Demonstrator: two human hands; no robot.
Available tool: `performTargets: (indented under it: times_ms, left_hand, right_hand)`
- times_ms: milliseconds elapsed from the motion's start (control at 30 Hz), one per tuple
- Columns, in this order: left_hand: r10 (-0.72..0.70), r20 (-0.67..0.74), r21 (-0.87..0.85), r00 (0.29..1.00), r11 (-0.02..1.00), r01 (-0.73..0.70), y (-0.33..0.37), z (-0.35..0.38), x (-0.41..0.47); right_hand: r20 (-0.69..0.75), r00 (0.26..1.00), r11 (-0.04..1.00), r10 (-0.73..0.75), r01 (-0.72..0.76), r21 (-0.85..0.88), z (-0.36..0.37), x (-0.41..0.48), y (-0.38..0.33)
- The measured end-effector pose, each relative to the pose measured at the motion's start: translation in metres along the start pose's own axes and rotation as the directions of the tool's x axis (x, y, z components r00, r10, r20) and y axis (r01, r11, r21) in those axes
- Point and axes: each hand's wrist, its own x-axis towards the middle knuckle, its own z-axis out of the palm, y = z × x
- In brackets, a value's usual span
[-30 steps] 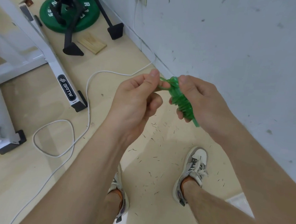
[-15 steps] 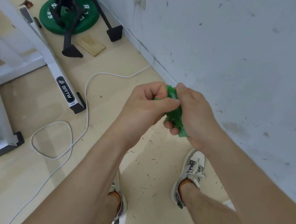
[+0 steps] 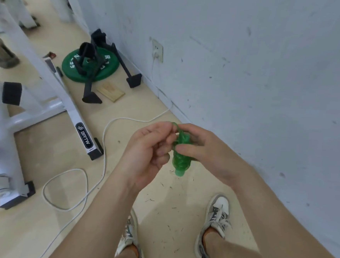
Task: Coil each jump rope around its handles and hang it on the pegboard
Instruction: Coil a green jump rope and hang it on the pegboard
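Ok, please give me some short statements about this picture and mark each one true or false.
1. The left hand and the right hand both hold the green jump rope. True.
2. The rope hangs loose at its full length. False: it is coiled into a bundle between the hands.
3. A green weight plate lies on the floor by the wall. True.
4. The white cable leads up to the wall socket. True.
5. The person is barefoot. False: the person wears sneakers on both feet.
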Motion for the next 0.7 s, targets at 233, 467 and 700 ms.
performTargets:
  times_ms: [233,467,700]
  left_hand:
    - [0.140,-0.154,0.216,0.978,0.971,-0.105,0.056,0.073,-0.040]
    - [0.124,0.015,0.326,0.992,0.937,-0.122,0.115,0.128,-0.108]
    - [0.250,0.136,0.404,0.959,0.869,-0.284,0.155,0.195,-0.180]
  right_hand:
    - [-0.270,0.950,0.959,-0.160,0.085,-0.269,0.022,-0.053,-0.078]
    - [-0.238,0.953,0.980,-0.188,0.166,-0.111,0.024,-0.141,-0.158]
    - [-0.447,0.813,0.920,-0.372,0.388,-0.060,0.028,-0.221,-0.219]
